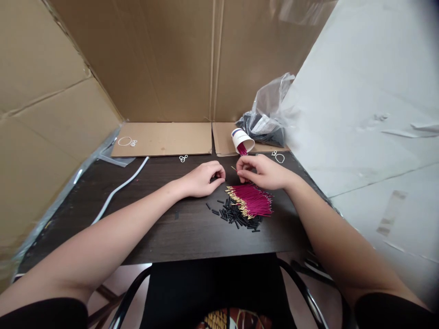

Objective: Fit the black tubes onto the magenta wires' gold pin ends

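Observation:
My left hand (pixel 205 178) rests on the dark table (pixel 144 224), fingers curled into a pinch near a small black piece I cannot make out clearly. My right hand (pixel 260 171) is just to its right, fingers pinched on a thin magenta wire with a gold tip. Below the right hand lies a fanned pile of magenta wires (pixel 253 201) with gold tips. Several short black tube pieces (pixel 236 217) are scattered beside and under that pile. A white paper cup (pixel 242 140) lies tipped over behind the hands, with magenta wires in its mouth.
A clear plastic bag (pixel 269 116) of black pieces sits at the back right. Cardboard sheets (pixel 163 138) lie at the back; cardboard walls enclose left and rear. A white cable (pixel 118 188) crosses the left side. Small white rings (pixel 127 142) lie at the back. A chair frame (pixel 302 288) shows below.

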A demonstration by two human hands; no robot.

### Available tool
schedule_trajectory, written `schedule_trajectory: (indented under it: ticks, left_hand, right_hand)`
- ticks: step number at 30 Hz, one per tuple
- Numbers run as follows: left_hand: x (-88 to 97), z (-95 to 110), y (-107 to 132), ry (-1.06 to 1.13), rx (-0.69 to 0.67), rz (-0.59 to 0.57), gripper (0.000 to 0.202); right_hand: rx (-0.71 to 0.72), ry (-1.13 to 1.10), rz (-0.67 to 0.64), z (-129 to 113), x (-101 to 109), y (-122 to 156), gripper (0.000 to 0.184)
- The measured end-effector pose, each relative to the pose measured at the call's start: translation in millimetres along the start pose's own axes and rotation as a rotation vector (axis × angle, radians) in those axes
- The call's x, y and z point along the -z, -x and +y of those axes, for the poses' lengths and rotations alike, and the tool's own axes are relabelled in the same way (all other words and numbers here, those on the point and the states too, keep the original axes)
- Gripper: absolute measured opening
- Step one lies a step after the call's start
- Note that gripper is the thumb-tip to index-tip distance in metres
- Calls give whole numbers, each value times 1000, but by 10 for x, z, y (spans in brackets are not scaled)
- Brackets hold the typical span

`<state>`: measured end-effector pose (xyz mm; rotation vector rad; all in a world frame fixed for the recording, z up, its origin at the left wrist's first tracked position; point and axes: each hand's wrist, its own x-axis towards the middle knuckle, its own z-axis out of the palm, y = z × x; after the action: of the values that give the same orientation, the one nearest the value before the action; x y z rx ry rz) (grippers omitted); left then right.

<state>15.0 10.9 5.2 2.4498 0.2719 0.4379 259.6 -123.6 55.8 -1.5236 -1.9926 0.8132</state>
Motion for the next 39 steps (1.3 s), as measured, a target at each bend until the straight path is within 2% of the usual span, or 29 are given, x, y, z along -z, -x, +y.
schedule_trajectory:
  ticks: [3,7,15,18,22,26,39]
  left_hand:
    - [-2,-18,2,19,-12,28,22]
    - [-15,-38,-9,35,-31,84,14]
    - [-23,-13,-23,38,-25,23,12]
    - [-33,-16,-34,49,18,46,13]
    - [-37,-25,-62,115,144,133,12]
    - [-27,-20,-86,183,255,165,16]
    - [-27,-23,-88,229,273,166,16]
  right_hand:
    - [-14,95,83,57,-11,-18,10]
    - [-3,239,102,145,-56,-65,8]
    - [11,184,101,208,-154,-94,7]
    - [48,182,120,193,-163,-93,7]
    - [93,160,157,144,-167,-87,10]
    - [128,160,198,106,-167,-76,11]
    - [140,164,229,96,-161,-68,11]
